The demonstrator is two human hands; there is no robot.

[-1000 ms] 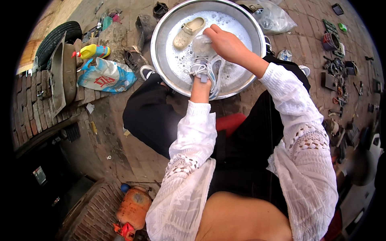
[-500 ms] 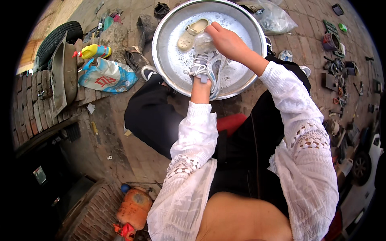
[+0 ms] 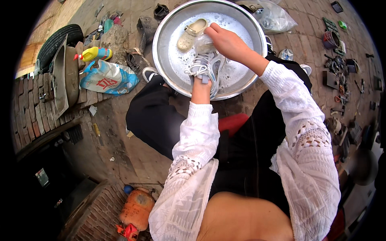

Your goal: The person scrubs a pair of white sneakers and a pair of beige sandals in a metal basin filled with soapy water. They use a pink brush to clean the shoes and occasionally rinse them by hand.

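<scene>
My left hand (image 3: 201, 89) is pushed into a grey and white lace-up sneaker (image 3: 202, 68), which it holds over the basin; the fingers are hidden inside the shoe. Closed around a clear, rounded plastic thing (image 3: 204, 43) at the sneaker's toe is my right hand (image 3: 228, 41). Whether that thing has bristles cannot be made out. Sudsy water fills the wide metal basin (image 3: 161, 66) beneath both hands. A beige clog (image 3: 186, 41) lies in the suds beyond the sneaker's toe.
Left of the basin are a blue and white plastic bag (image 3: 108, 80), a yellow spray bottle (image 3: 94, 54) and a tire (image 3: 60, 42). A clear plastic bag (image 3: 275, 18) lies at the far right of the rim. Scattered tools (image 3: 341, 76) cover paving further right. An orange gas cylinder (image 3: 136, 209) stands at lower left.
The whole view has shifted very slightly. Both hands, the sneaker and the clog stay almost in the same places.
</scene>
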